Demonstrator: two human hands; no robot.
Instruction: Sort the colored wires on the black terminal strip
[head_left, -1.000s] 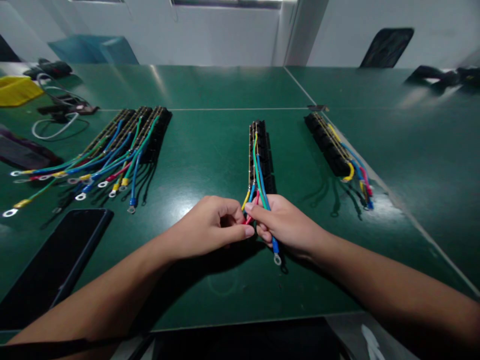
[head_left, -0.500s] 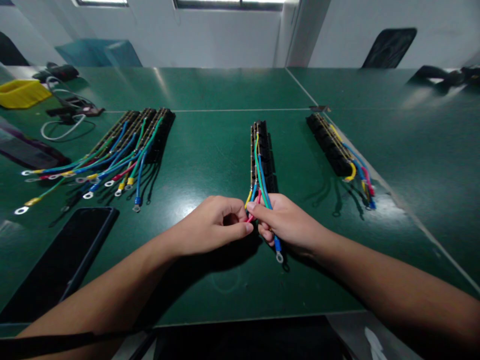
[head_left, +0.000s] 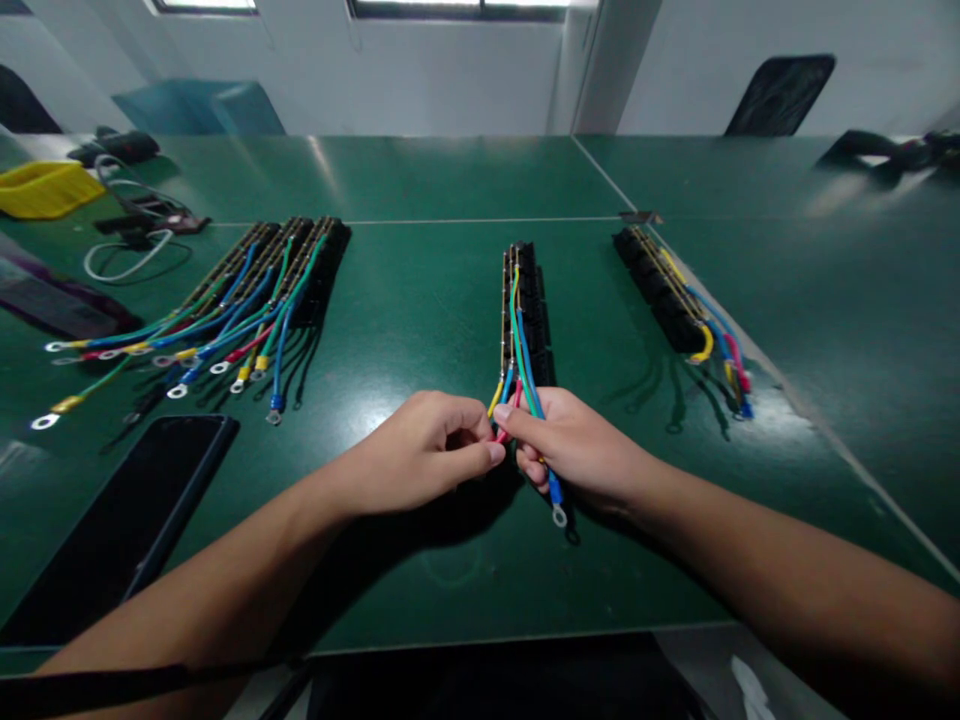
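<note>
In front of me a black socket strip [head_left: 529, 300] with brass rails lies lengthwise on the green table. Coloured wires run from it towards me: green, blue, yellow and red. My left hand [head_left: 435, 450] pinches the red wire [head_left: 504, 436] between thumb and forefinger. Close beside it, my right hand [head_left: 570, 440] is closed around the wire bundle, thumb on top. Below the right hand a blue-sleeved ring terminal [head_left: 557, 505] sticks out at a wire's end. The red wire's tip is hidden in my left fingers.
To the left lie several similar wired strips [head_left: 330, 262], ring terminals facing me, and a phone [head_left: 127, 520] nearer. Another wired strip [head_left: 660, 290] rests on the right. Farther left are a yellow bin [head_left: 49, 192], a white cable [head_left: 131, 272] and a plastic bag [head_left: 56, 295].
Almost nothing differs. Both hands keep their grip at the same place, with only a very slight shift of the left fingers on the red wire.
</note>
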